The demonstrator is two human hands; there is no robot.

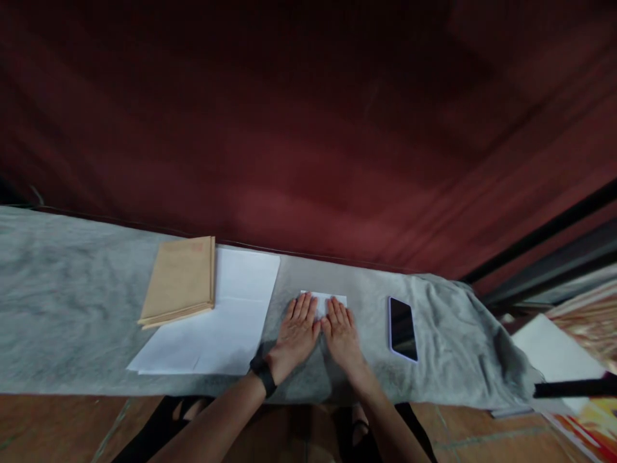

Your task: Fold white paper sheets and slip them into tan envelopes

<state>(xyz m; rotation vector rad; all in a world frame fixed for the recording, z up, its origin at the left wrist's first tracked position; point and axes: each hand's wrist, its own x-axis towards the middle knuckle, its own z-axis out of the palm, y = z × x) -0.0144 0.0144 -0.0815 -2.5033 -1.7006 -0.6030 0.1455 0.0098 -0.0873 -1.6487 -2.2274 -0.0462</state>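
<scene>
A small piece of white paper (pixel 324 298) lies on the grey cloth in front of me, partly covered by both hands. My left hand (pixel 299 325), with a black band on its wrist, rests flat on the paper's left part, fingers stretched out. Flat on its right part is my right hand (pixel 341 328), its fingers also extended. The two thumbs are close together near the paper's lower edge. Neither hand grips anything.
Brown envelopes (pixel 180 276) are stacked over large white sheets (pixel 238 308) at the left. A phone with a pale purple edge (pixel 403 329) lies at the right on the grey cloth (pixel 72 289). A dark red surface (pixel 299 161) rises behind.
</scene>
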